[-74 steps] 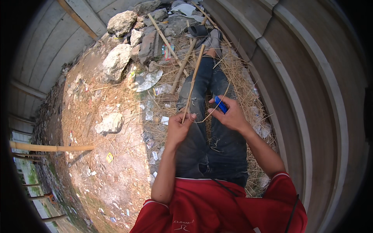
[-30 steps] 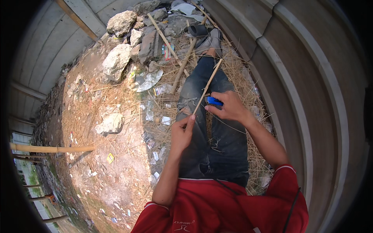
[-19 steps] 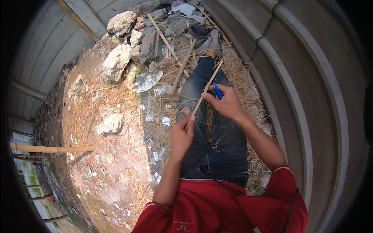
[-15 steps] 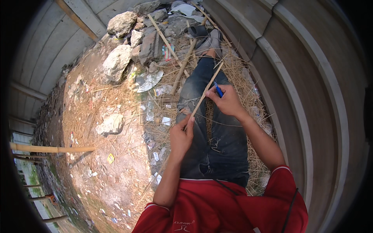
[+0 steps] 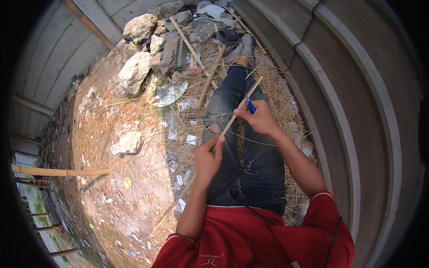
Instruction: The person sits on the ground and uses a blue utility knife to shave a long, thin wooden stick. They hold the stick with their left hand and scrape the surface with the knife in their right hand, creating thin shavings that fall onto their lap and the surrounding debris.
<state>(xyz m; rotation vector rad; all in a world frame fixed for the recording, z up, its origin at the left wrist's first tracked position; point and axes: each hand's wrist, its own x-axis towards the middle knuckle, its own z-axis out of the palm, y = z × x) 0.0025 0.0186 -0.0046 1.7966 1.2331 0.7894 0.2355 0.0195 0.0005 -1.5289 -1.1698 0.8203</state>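
Observation:
A long thin bamboo strip [image 5: 232, 119] slants over my outstretched legs, its far end above my shins. My left hand [image 5: 208, 157] is closed round it at thigh height, thumb on top. The strip's tail runs on behind my left wrist toward the ground at lower left. Farther along, my right hand [image 5: 258, 117] pinches the same strip with thumb and fingertips. It also grips a slim blue-handled tool [image 5: 251, 105], which looks like a cutter knife, against the strip's side. Its blade is mostly hidden by the strip and fingers.
A ribbed wall [image 5: 357, 111] rises close on my right. Straw and shavings [image 5: 295, 178] lie around my legs. Rocks [image 5: 136, 71] and bamboo sticks [image 5: 192, 49] lie beyond and left of my feet. A bamboo pole [image 5: 60, 171] juts in from the left.
The bamboo strip has turned slightly, its far end shifting right and a little nearer, with more of its tail showing at lower left. My right hand has slid slightly back along it.

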